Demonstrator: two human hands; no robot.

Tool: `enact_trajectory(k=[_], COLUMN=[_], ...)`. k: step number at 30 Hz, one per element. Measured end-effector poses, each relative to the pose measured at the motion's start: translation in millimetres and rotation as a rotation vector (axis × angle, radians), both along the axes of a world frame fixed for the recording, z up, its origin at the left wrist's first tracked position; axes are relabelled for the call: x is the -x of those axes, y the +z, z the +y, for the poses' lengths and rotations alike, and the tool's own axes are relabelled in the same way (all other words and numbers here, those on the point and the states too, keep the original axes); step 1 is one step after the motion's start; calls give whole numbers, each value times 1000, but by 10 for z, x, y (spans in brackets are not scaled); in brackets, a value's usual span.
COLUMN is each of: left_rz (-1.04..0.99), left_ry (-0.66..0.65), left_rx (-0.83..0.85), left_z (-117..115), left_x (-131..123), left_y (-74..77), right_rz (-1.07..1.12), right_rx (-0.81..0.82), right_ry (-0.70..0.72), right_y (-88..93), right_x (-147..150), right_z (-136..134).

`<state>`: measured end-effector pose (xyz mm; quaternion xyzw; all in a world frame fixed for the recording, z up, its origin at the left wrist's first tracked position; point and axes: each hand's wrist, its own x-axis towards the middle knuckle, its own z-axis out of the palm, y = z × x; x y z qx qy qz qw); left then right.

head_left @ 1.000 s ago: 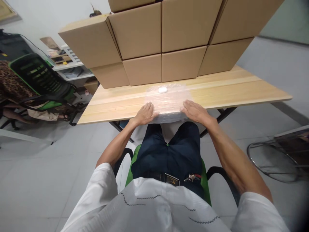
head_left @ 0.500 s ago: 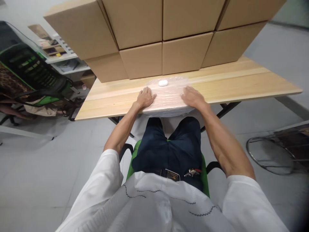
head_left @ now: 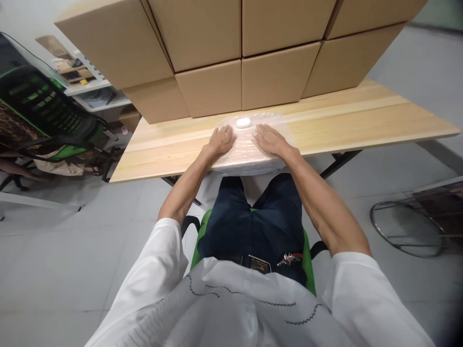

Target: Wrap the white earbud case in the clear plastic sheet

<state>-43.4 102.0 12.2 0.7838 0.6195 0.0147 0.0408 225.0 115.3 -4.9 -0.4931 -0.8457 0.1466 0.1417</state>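
Observation:
A clear pinkish sheet of bubble wrap lies flat on the wooden table, its near end hanging over the front edge. On its far part rests a small white rounded case. My left hand lies palm down on the sheet's left side, fingers stretched out. Flat on the sheet to the right of the case is my right hand, its fingers extended and pointing toward the case. Neither hand touches the case or grips anything.
Stacked cardboard boxes line the back of the wooden table. On the left stand a black and green chair, with part of a person beside it, and a white shelf. A metal-framed stool is at right.
My right hand has slid left across the bubble wrap, closer to the white case. My left hand has shifted slightly right and away from me. The case stays on the sheet.

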Motion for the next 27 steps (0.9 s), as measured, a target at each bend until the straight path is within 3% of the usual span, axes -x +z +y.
enact_trajectory(k=[4,12,15,22,27], left_rz=[-16,47,-5,-138,-187], left_ry=[22,172,174,82,78], left_rx=[-24,-8,-56,-158,-93], left_z=[23,6,126,466,465], left_x=[75,420,422,324,332], left_y=[-38,155,113,-143,-109], right_rz=[-78,-134,-62,127,183], right_rx=[7,42,29,30,52], right_ry=[-18,-232,-171,-10,4], right_y=[-21,60,81,73,24], right_x=[-90,-346,-243,29,52], right_z=[36,65,66,191,245])
